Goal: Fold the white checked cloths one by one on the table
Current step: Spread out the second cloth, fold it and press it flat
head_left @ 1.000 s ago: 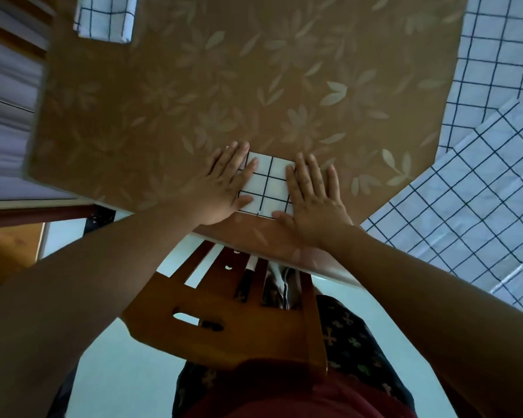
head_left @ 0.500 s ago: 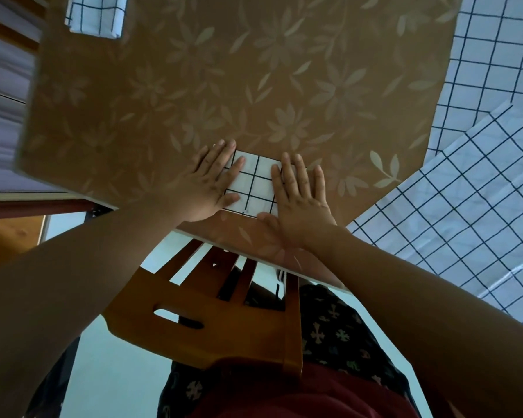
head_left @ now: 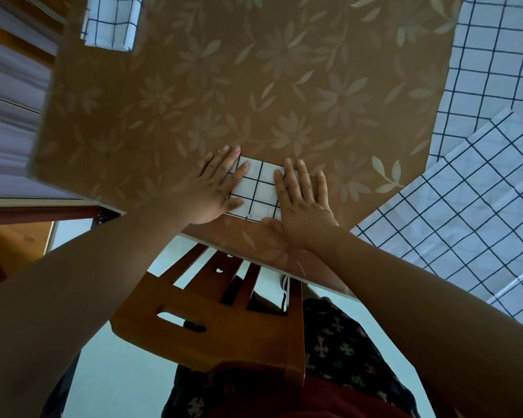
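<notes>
A small folded cloth (head_left: 258, 188), white w/ dark checks, is seen lying flat on the surface (head_left: 194, 101), close to its near edge and approx. mid-width. It is pressed from both sides: the left hand (head_left: 213, 190) is laid palm-down over the cloth's left part and the right hand (head_left: 302, 203) palm-down over its right part, w/ a strip of checked fabric left visible between them. The fingers of both hands are held straight and flat, a little spread, and pointed toward the far side. Nothing is gripped or pinched; the cloth is only pressed down. The left thumb is laid across the cloth's near-left part, and the right thumb is set along its near edge. The surface is covered by a brown sheet w/ pale flower & leaf print. A second folded cloth (head_left: 111, 22), same pattern, is placed at the far left corner, well apart from the hands and partly cut off by the frame top. Unfolded checked cloths (head_left: 471, 212) are spread on the right in at least 2 overlapped layers; whether they hang over the edge cannot be told. A wooden chair back (head_left: 212, 324) is seen below the near edge, between the forearms.
</notes>
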Demonstrator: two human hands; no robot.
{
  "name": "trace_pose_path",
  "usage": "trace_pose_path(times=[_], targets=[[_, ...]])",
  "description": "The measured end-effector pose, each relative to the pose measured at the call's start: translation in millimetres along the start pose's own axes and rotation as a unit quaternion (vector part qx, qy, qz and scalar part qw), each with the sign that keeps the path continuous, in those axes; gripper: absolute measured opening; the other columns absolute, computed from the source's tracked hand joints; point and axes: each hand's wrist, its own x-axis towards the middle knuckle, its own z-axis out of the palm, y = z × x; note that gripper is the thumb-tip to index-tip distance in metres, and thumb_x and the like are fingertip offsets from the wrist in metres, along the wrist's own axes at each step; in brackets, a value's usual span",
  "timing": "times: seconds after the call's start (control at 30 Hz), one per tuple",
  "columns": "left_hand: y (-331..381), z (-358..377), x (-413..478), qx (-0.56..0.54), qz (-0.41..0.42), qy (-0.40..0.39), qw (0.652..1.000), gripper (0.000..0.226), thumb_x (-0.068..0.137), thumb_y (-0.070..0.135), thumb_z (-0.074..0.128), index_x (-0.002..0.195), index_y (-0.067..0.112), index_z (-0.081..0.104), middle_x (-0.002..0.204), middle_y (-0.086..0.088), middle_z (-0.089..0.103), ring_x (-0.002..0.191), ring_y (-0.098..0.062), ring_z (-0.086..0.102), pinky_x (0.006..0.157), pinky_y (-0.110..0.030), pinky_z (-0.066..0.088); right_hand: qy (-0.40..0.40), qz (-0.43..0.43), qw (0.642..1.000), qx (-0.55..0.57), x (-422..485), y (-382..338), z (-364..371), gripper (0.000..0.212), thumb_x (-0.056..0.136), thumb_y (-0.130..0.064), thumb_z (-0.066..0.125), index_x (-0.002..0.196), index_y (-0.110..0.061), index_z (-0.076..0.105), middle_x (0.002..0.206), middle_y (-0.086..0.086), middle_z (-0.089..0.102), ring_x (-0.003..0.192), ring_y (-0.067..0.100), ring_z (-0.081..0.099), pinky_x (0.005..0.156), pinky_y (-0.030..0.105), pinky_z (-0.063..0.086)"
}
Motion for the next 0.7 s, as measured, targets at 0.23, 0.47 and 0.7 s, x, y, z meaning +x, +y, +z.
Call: trace_pose_path(times=[0.23,0.47,0.7], targets=[[25.1,6.7,-15.5,-0.012,-0.009,0.083,0.996,0.084,0.098,0.067,0.011,0.160,0.013,-0.010,0.169,-0.016,-0.010,0.156,-0.031,-0.010,0.125,-0.056,0.004,0.076,0.014,0.996,-0.049,-10.5,-8.3,0.5,0.091,0.100,-0.070,0.016,0.161,-0.011,-0.017,0.172,0.013,-0.021,0.159,0.030,-0.018,0.128,0.059,-0.003],[16.1,13.1,-13.6,-0.041,-0.003,0.037,0.998,0.093,0.088,0.078,-0.005,0.159,0.018,-0.014,0.168,-0.017,-0.012,0.156,-0.033,-0.010,0.124,-0.059,0.007,0.001,-0.008,0.999,-0.045,-3.1,2.5,4.5,0.085,0.099,-0.073,0.004,0.157,-0.019,-0.029,0.163,0.006,-0.040,0.154,0.029,-0.033,0.124,0.061,-0.016],[15.9,-11.6,-18.5,-0.094,-0.040,0.024,0.994,0.094,0.092,0.066,0.050,0.162,0.027,0.001,0.169,-0.011,-0.014,0.157,-0.029,-0.009,0.125,-0.054,0.011,-0.021,-0.039,0.998,-0.052,-11.7,9.0,-18.1,0.088,0.105,-0.059,0.036,0.164,-0.019,-0.014,0.168,0.011,-0.033,0.157,0.029,-0.027,0.128,0.058,-0.006]])
